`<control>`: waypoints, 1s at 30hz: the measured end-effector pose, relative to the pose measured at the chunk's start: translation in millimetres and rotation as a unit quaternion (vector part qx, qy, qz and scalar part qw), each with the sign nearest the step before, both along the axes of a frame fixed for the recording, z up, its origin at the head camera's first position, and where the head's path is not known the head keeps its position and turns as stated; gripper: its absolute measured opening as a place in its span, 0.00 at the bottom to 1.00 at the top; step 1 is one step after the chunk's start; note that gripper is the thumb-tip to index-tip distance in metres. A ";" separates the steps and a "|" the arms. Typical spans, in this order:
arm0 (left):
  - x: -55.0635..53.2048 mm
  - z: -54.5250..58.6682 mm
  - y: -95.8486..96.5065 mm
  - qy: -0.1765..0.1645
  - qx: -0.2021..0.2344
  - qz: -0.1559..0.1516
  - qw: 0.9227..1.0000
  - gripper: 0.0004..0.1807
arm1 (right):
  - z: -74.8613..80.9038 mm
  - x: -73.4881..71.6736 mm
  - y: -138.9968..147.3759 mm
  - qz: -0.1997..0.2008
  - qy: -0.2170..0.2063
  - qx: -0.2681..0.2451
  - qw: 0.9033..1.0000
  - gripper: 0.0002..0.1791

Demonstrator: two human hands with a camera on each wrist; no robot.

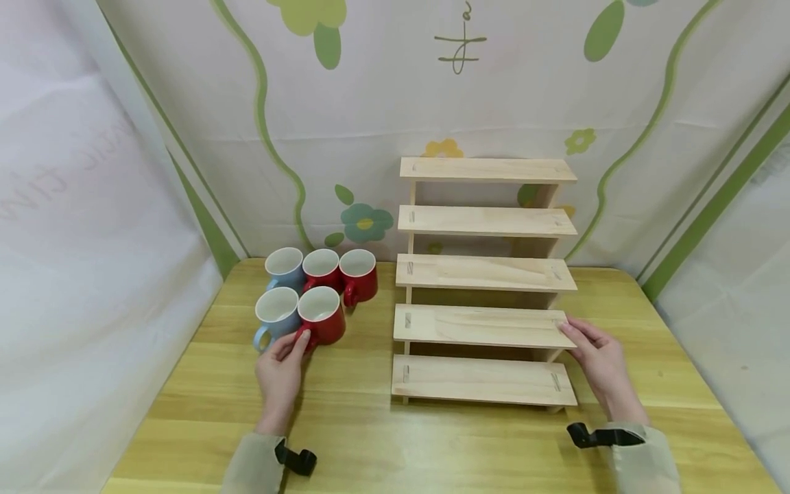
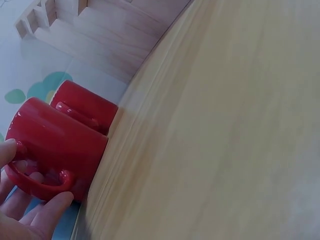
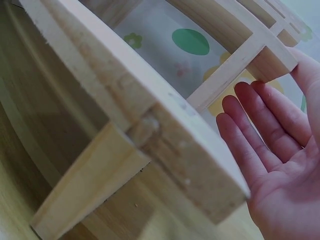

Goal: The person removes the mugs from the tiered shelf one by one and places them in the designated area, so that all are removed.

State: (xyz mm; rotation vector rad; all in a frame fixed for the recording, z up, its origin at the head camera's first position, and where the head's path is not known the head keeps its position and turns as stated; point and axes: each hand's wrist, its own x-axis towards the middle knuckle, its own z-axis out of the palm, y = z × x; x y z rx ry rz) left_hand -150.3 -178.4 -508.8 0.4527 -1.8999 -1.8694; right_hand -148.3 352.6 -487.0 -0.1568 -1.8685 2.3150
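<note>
My left hand (image 1: 280, 374) grips the handle of a red mug (image 1: 324, 322) with a white inside, thumb and fingertips around the handle. In the left wrist view, that mug (image 2: 60, 140) is upright with its base right at the tabletop. A light blue mug (image 1: 276, 309) stands directly to its left. At the right end of a five-tier wooden stepped rack (image 1: 475, 326), my right hand (image 1: 601, 360) holds the second board from the bottom. Its thumb lies on top; in the right wrist view the fingers (image 3: 260, 117) reach beneath the board's end, fairly straight.
Behind the held mug stand another light blue mug (image 1: 286, 271) and two red mugs, one in the middle (image 1: 322, 274) and one on the right (image 1: 361, 278). A patterned cloth (image 1: 345, 103) hangs behind the wooden table (image 1: 345, 439), with cloth walls at both sides.
</note>
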 end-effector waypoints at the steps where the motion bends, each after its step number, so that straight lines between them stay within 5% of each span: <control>1: 0.6 0.3 -0.4 -0.001 -0.006 0.001 1.000 0.17 | 0.2 0.1 -0.2 0.000 0.000 -0.001 1.000 0.12; 8: -0.2 -0.1 -3.2 0.005 0.001 -0.002 1.000 0.19 | 3.3 -0.7 -0.8 0.000 0.006 -0.007 1.000 0.12; 12: 8.8 7.5 -1.4 -0.010 -0.015 -0.008 1.000 0.24 | 4.0 1.0 -0.8 0.000 0.002 -0.004 1.000 0.11; 17: 30.2 28.5 9.9 -0.008 -0.094 -0.032 0.995 0.36 | 2.8 2.4 0.2 -0.002 0.007 -0.008 1.000 0.12; 21: 37.7 46.1 20.9 0.014 -0.190 -0.072 0.979 0.45 | 3.0 0.7 2.4 -0.005 0.005 0.003 1.000 0.12; 23: 37.0 53.3 25.8 0.024 -0.246 -0.107 0.963 0.51 | 4.3 -0.4 5.4 -0.009 -0.006 0.037 0.999 0.13; 25: 32.9 58.8 29.9 0.038 -0.316 -0.146 0.937 0.57 | 5.8 -1.1 9.2 -0.006 -0.017 0.089 0.996 0.16; 27: 26.7 62.6 33.8 0.057 -0.389 -0.181 0.901 0.63 | 7.6 -1.4 14.3 0.005 -0.018 0.129 0.991 0.20; 30: 16.6 66.0 40.2 0.070 -0.500 -0.215 0.836 0.70 | 12.1 -1.2 23.2 0.031 0.014 0.174 0.984 0.26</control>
